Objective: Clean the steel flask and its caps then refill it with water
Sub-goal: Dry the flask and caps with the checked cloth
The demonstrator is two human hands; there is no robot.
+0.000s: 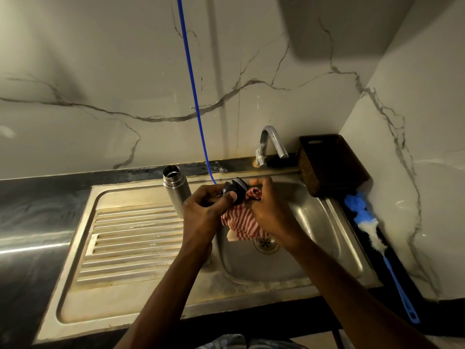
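Striped red-and-white cloth in the right hand wipes the black inner cap, which the left hand pinches above the sink; cap cleaning seems underway. Beyond, the steel flask stands open on the drainboard, apparently not yet refilled.

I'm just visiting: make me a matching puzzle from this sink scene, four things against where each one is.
Things:
1. steel flask
2. black cap
3. striped cloth
4. blue brush

Places:
A. held in the right hand, over the basin
B. lying on the counter right of the sink
C. standing open on the drainboard
D. gripped by the left hand

Pairs: 1-C, 2-D, 3-A, 4-B
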